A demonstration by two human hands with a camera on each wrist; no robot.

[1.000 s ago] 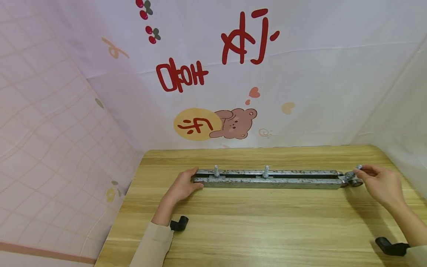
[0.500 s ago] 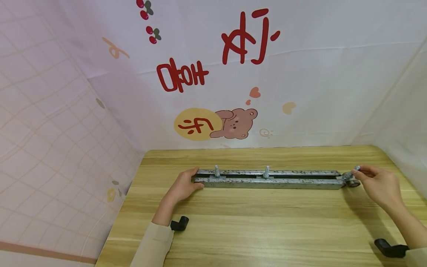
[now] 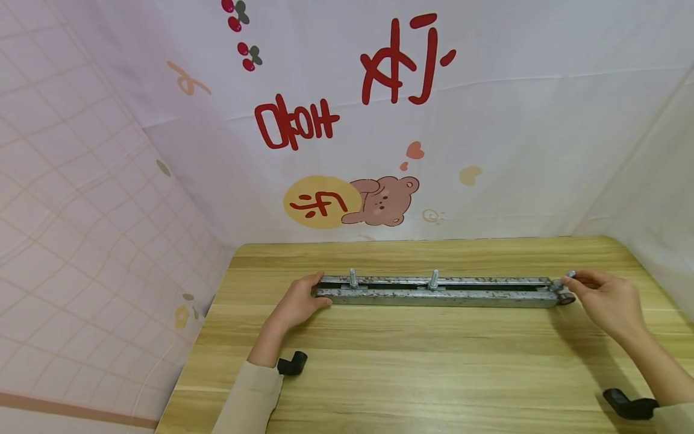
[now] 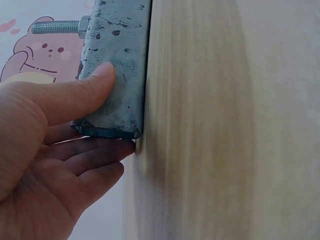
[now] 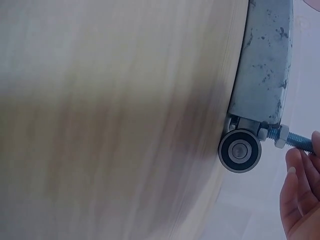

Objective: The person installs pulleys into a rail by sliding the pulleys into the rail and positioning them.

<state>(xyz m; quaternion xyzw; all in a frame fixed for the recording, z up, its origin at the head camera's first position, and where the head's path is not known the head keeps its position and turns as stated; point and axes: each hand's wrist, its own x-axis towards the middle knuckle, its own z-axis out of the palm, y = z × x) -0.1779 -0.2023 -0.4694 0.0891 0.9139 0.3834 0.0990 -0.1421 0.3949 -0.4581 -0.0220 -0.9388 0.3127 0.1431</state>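
Note:
A galvanised steel track (image 3: 444, 296) with a slot along its top lies on the table. Two upright bolts, the left bolt (image 3: 353, 278) and the middle bolt (image 3: 434, 279), stick up from the slot. My left hand (image 3: 297, 301) grips the track's left end; in the left wrist view the thumb lies on its side, fingers at the end. At the right end, my right hand (image 3: 609, 301) pinches the threaded bolt (image 5: 300, 142) of a roller trolley. One trolley wheel (image 5: 240, 151) shows outside the track; its front part is hidden inside the channel.
The wooden table (image 3: 434, 367) reaches back to a white printed cloth (image 3: 515, 150). Cloth also hangs at the left and right sides. A black bracket-like piece (image 3: 293, 363) sits by the left wrist, another black piece (image 3: 629, 404) by the right.
My right hand has moved left with the roller trolley, whose front wheels have passed into the track's right end. The left hand and the track have hardly moved.

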